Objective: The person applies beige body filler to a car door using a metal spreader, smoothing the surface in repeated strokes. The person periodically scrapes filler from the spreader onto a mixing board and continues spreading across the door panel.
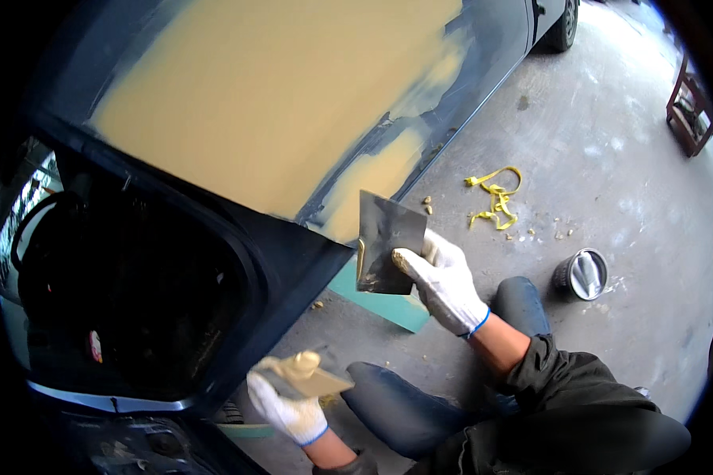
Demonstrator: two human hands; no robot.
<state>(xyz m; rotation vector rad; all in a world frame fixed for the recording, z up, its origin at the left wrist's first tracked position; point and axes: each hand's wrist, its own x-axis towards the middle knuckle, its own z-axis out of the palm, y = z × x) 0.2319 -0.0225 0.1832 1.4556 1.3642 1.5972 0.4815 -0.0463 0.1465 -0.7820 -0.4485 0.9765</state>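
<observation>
A dark sleeve (570,372) sits well apart from the puttied car panel (253,87). Near that panel's corner, the right hand (451,289) pinches a metal spreader (388,237); farther off, the left hand (287,410) grips a putty-laden plate (326,385).

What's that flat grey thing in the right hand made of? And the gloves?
The flat grey thing looks like smooth, thin metal: dark, with a sheen. Stiff plastic is possible. The gloves look like matte fabric, maybe knitted cotton: they're white and softly wrinkled.
</observation>
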